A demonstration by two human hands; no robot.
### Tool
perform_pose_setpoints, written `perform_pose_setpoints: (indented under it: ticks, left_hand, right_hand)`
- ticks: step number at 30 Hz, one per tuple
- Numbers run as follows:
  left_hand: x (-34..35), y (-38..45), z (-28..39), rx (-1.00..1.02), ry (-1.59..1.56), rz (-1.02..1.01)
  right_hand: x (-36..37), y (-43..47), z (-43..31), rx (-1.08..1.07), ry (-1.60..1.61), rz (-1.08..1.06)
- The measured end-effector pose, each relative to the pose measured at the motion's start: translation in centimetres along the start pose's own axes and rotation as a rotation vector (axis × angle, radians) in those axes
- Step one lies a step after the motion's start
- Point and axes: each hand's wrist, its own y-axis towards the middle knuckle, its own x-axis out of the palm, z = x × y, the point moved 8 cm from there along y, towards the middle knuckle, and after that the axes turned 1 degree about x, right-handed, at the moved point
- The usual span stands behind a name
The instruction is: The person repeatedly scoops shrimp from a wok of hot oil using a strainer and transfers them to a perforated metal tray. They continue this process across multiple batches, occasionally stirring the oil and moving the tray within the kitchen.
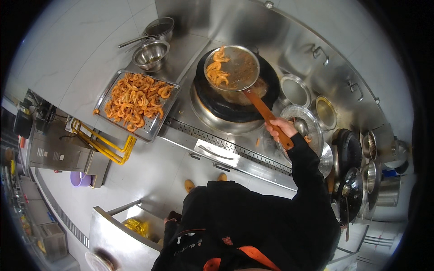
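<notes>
My right hand (282, 128) is wrapped around the wooden handle (261, 105) of a round wire-mesh skimmer (242, 66). A few orange cooked shrimp (217, 73) lie along the left side of the mesh. The skimmer is over a black wok (217, 105), which has bubbling liquid in it. To the left, a perforated metal tray (152, 130) bears a heap of cooked shrimp (134, 98). Down by my waist, my left hand (171, 217) is only partly seen; its fingers and whatever dark thing is at it are unclear.
Beyond the tray stand a steel bowl (151, 57) and a strainer (159, 27). Right of the wok are a steel pot (295, 89), a wide basin (315, 118) with a ladle (300, 126), and more woks (351, 193). A steel cart (118, 237) is behind me at left.
</notes>
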Motion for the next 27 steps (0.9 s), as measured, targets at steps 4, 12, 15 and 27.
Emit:
perform_pose_setpoints:
  ticks: [4, 12, 15, 27]
  left_hand:
    - [-0.7, 1.3, -0.4, 0.002, -0.061, -0.03]
    - [-1.6, 4.0, -2.1, 0.039, -0.324, -0.204]
    - [-1.9, 6.0, -1.9, 0.224, -0.171, -0.204]
    - [-2.0, 3.4, -7.1, -0.234, -0.022, -0.001]
  right_hand:
    - [0.7, -3.5, 2.1, -0.04, 0.018, 0.141]
    - [0.4, -4.3, 5.8, -0.055, 0.121, 0.146]
    - [0.4, -3.7, 7.1, 0.012, 0.11, 0.182]
    - [12.4, -1.2, 3.5, -0.097, -0.159, 0.169]
